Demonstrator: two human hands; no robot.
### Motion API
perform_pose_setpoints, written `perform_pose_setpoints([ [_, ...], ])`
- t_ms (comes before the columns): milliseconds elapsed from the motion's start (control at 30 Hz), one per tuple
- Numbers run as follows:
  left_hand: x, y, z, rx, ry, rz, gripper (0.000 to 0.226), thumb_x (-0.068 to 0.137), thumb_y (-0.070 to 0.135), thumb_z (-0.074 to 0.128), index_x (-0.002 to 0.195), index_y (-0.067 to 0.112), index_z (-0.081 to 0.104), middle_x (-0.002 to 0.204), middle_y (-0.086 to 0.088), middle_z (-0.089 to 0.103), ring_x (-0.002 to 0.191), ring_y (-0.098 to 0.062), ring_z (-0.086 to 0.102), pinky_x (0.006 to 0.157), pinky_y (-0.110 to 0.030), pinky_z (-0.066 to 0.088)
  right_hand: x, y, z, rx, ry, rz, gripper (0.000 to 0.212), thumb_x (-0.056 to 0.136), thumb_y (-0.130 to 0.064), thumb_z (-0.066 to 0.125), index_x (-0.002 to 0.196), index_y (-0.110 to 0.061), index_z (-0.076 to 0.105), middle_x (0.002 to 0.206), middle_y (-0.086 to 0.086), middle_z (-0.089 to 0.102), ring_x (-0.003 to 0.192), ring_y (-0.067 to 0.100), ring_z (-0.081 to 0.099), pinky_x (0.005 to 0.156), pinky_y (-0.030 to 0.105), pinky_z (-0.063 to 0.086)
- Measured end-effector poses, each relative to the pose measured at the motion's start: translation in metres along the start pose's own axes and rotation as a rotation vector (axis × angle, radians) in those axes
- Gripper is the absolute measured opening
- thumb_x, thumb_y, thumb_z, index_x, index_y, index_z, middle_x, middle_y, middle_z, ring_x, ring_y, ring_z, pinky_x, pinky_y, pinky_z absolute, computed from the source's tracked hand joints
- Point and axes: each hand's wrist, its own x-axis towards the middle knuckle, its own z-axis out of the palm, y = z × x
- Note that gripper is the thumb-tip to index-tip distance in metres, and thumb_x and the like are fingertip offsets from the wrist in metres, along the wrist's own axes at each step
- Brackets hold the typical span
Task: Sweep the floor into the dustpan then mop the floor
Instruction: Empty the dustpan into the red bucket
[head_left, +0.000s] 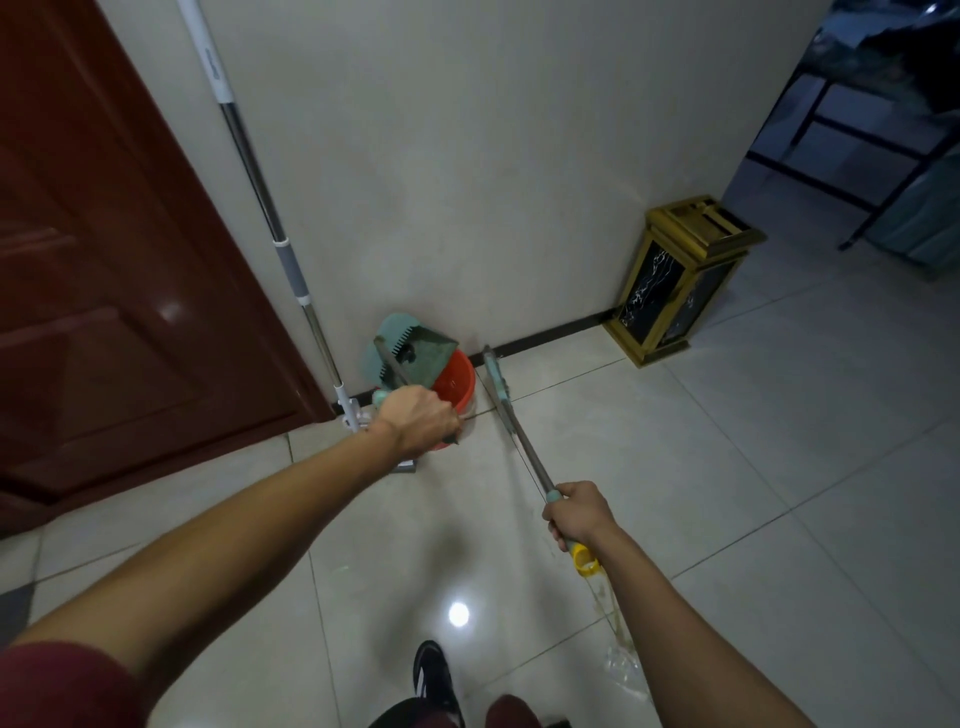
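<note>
Gripping the teal dustpan's metal handle, the left hand holds it tilted over a round red plastic bucket at the wall's foot. Right of the bucket, the right hand clasps the slim teal-headed broom's handle. Left of it, a steel-poled mop leans beside a reddish-brown wooden door. Glossy pale tiles reflect light; a gold-framed bin stands farther right.

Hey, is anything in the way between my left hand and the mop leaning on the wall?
Yes. Your left hand already grips the dustpan handle, held over the orange bucket. The mop stands just left of them, beside the door. Nothing else visible blocks it, but that hand is occupied.
</note>
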Motion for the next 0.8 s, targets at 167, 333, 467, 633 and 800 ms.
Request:
perform_pose_setpoints([
  [167, -0.011, 0.024, 0.016, -0.062, -0.023, 0.033, 0.027, 0.1, 0.031, 0.057, 0.111, 0.009, 0.069, 0.102, -0.01, 0.073, 0.093, -0.034, 0.072, 0.073, -0.042, 0.059, 0.002, 0.004, 0.0, 0.0, -0.012, 0.006, 0.013, 0.079, 0.004, 0.057, 0.088, 0.002, 0.067, 0.05, 0.012, 0.055, 0.036, 0.022, 0.047, 0.042, 0.026, 0.043],
  [333, -0.011, 0.015, -0.003, -0.082, -0.008, -0.023, 0.021, 0.101, 0.022, 0.051, 0.109, 0.014, 0.069, 0.099, -0.01, 0.074, 0.095, -0.033, 0.071, 0.069, -0.036, 0.05, 0.0, 0.007, -0.006, -0.004, -0.007, 0.003, 0.012, 0.079, 0.005, 0.058, 0.086, 0.0, 0.067, 0.049, 0.012, 0.055, 0.035, 0.021, 0.046, 0.041, 0.025, 0.043],
  [467, -0.014, 0.009, -0.022, -0.113, 0.03, -0.098, 0.023, 0.102, 0.032, 0.054, 0.115, 0.02, 0.068, 0.096, -0.006, 0.072, 0.091, -0.03, 0.071, 0.061, -0.034, 0.043, -0.001, 0.008, -0.014, -0.008, -0.008, -0.004, 0.011, 0.08, 0.004, 0.059, 0.086, 0.0, 0.067, 0.049, 0.012, 0.056, 0.034, 0.021, 0.047, 0.041, 0.025, 0.043],
  [633, -0.016, 0.017, -0.031, -0.11, 0.046, -0.101, 0.028, 0.104, 0.037, 0.05, 0.113, 0.016, 0.066, 0.088, -0.003, 0.067, 0.084, -0.027, 0.07, 0.059, -0.034, 0.044, -0.005, 0.011, -0.029, -0.031, 0.002, -0.033, 0.009, 0.079, 0.003, 0.058, 0.081, 0.001, 0.067, 0.047, 0.01, 0.057, 0.033, 0.021, 0.047, 0.042, 0.025, 0.043],
  [800, -0.019, 0.035, -0.042, -0.051, 0.06, -0.043, 0.028, 0.103, 0.035, 0.05, 0.115, 0.017, 0.067, 0.096, -0.005, 0.072, 0.088, -0.029, 0.072, 0.06, -0.035, 0.045, -0.007, 0.018, -0.043, -0.027, -0.01, -0.057, 0.01, 0.078, 0.003, 0.058, 0.083, 0.003, 0.066, 0.047, 0.012, 0.056, 0.034, 0.022, 0.047, 0.042, 0.026, 0.043],
])
